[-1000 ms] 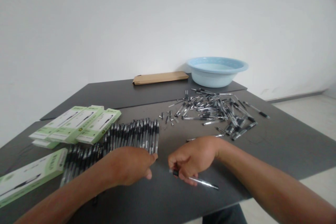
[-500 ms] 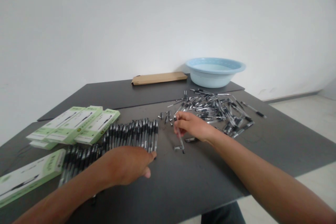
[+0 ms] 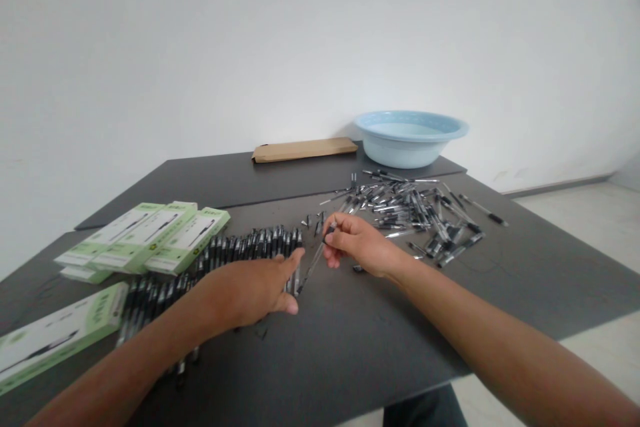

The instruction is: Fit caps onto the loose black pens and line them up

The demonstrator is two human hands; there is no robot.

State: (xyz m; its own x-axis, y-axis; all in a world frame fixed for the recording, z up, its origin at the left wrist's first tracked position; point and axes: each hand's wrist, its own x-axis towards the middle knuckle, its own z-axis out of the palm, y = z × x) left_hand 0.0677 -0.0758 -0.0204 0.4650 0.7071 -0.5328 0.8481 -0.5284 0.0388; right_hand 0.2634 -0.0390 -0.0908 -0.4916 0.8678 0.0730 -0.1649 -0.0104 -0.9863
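Pinched at its black grip end, a clear pen (image 3: 311,269) slants down and left from the fingers of my right hand (image 3: 353,242). The pen's lower tip is beside the right end of a packed row of black-gripped pens (image 3: 250,243). My left hand (image 3: 250,293) is over the near part of that row, thumb and forefinger spread apart around the row's right end. It covers the lower parts of several pens, and its other fingers are hidden. A second group of pens (image 3: 155,300) lies partly under my left forearm.
Green-and-white pen boxes (image 3: 165,230) are stacked at the left, with another box (image 3: 60,330) nearer. Loose pens (image 3: 415,210) lie heaped at the right. Small caps (image 3: 315,219) are scattered between. Behind are a flat brown cardboard piece (image 3: 305,149) and a light blue basin (image 3: 407,147).
My right hand has moved slightly left, swinging the pen's lower end toward the row. My left hand has lifted a little, and its thumb and forefinger have spread apart.
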